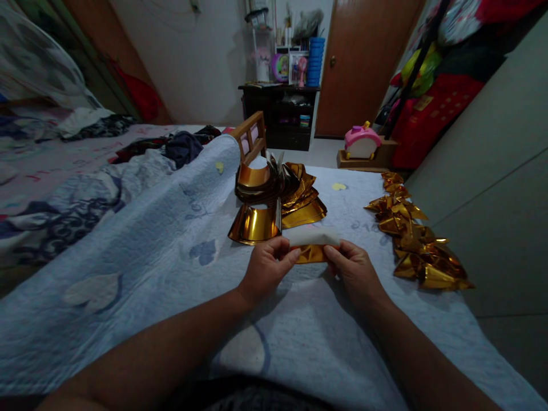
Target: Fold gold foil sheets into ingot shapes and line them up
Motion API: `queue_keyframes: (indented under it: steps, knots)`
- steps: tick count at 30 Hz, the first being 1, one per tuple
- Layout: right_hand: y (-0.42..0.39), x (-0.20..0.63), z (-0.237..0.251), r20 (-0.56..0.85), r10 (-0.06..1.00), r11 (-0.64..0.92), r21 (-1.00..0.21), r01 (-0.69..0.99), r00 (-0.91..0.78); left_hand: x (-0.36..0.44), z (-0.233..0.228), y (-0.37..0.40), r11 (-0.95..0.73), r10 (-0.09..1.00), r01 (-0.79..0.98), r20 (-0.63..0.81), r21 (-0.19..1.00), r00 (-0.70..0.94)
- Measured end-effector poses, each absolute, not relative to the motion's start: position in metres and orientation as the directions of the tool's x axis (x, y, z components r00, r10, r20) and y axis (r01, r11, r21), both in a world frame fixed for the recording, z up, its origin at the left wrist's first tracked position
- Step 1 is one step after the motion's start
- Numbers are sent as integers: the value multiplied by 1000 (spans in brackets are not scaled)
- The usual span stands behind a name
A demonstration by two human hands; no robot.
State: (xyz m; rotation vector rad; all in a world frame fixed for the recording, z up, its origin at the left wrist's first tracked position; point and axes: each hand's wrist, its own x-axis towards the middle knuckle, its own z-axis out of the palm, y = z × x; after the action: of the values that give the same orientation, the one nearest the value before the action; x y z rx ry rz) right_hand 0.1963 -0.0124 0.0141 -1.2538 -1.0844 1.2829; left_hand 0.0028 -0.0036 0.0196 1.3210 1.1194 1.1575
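I am working in dim, bluish light, and my left hand (269, 267) and right hand (356, 267) are casting soft shadows on the bed cover (171, 274) below them. Ahead, the curved gold foil (259, 222) is catching a bright streak of glare, while the gold pile (422, 242) to my right is glinting in small spots. Toward the edges, my forearms (171, 345) are looking stretched, the fan (47, 54) is appearing bent and blurry, and the black cabinet (276, 132) is sinking into shadow.

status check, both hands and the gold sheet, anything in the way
Left hand, right hand: pinching opposite ends. Gold sheet: gold side below, white above. Nothing visibly blocking; gold stack just beyond.
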Motion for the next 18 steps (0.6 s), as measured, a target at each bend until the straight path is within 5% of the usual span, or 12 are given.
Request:
queue_keyframes:
  steps: [4,9,18]
  knots:
    - [-12,194,8,-150,989,-147,-979,-139,10,1,18,-5,-155,985,135,143,979,94]
    - [-12,197,6,-148,989,-144,-981,-127,19,2,18,-2,-28,991,2,27,1000,127]
    - [-7,204,5,-20,996,-42,-960,277,81,8,8,5,31,984,107,-49,994,169]
